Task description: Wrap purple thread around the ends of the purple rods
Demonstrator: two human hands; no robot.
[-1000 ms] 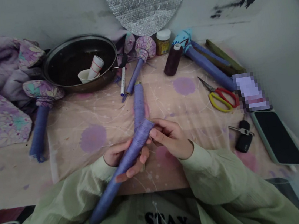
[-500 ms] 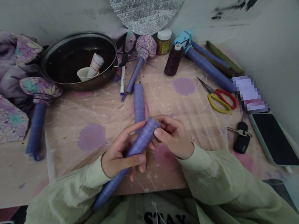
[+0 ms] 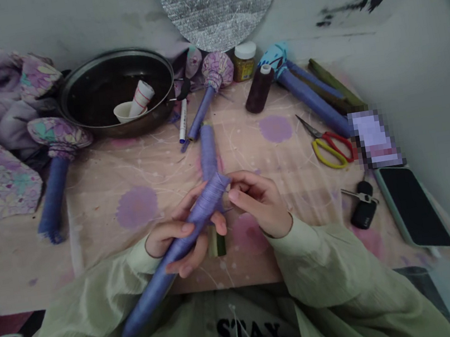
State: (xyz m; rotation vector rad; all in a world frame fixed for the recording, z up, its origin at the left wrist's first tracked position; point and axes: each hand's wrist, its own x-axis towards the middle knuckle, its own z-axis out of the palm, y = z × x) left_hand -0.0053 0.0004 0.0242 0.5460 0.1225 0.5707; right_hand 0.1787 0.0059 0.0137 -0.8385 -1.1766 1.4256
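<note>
Pale pink cloth [image 3: 143, 163] with lilac blots, spread under everything. Pale green sleeves [image 3: 309, 251] coming in from the bottom edge on both sides. Between them, a long rod wrapped in blue-violet thread [image 3: 160, 282], held just above the cloth, its long axis on a diagonal: lower tip toward the person's left and chest, upper tip away and to the right. Another wrapped rod [image 3: 208, 154] lying just beyond, pointing away. Left hand [image 3: 170, 238] nearer the rod's middle, fingers curled around it. Right hand [image 3: 261, 203] nearer the upper tip, fingertips pinched together just beside it, with no telling what lies between them. Under the left hand, a small greenish spool [image 3: 216, 244].
</note>
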